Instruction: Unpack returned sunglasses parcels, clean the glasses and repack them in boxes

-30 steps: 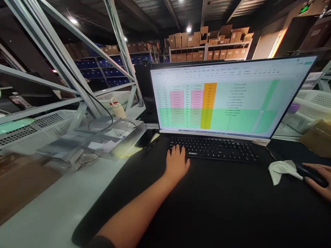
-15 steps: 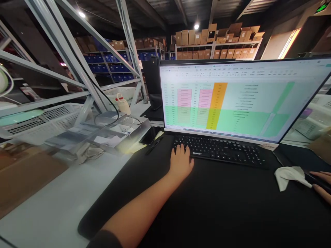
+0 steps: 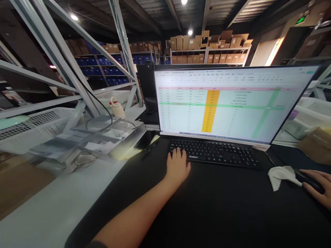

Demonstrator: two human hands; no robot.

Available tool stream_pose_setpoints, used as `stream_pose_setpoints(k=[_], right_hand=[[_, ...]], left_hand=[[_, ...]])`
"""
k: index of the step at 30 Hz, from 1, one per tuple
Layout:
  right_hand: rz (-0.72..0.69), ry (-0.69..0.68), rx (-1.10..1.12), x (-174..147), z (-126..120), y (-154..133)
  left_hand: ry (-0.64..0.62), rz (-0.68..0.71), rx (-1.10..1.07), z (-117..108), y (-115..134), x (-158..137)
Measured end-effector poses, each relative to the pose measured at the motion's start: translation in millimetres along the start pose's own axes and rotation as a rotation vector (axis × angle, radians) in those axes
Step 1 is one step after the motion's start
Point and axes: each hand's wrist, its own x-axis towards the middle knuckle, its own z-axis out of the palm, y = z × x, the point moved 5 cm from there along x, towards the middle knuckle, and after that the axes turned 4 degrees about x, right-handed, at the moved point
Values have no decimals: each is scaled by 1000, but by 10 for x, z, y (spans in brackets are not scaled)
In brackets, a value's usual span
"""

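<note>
My left hand (image 3: 177, 166) lies flat with its fingers spread, the fingertips at the lower left keys of a black keyboard (image 3: 217, 151). At the right edge, my right hand (image 3: 319, 186) is wrapped round a black computer mouse (image 3: 311, 181); part of this hand is cut off by the frame. A crumpled white tissue (image 3: 281, 175) touches the front of the mouse. Behind the keyboard stands a monitor (image 3: 238, 117) with a spreadsheet on it, one column orange and one row green. Keyboard, mouse and tissue rest on a black desk mat (image 3: 201, 203).
Left of the keyboard lie a pen (image 3: 150, 150) and a phone (image 3: 144, 139). Clear plastic trays (image 3: 126, 137) with papers, a beige bottle (image 3: 117, 109) and a white basket (image 3: 49, 122) stand further left. A cardboard box (image 3: 23, 186) sits at the lower left, a brown package (image 3: 317, 146) at the right.
The spreadsheet has changed: the pink blocks and broad green area are gone, leaving a narrow green row and a pink top row. The view has shifted slightly, showing more of my right hand.
</note>
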Motion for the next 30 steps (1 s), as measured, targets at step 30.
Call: stream_pose_setpoints(k=[30], right_hand=[[183, -13, 44, 28, -278, -525]], left_hand=[[54, 17, 88, -8, -3, 27]])
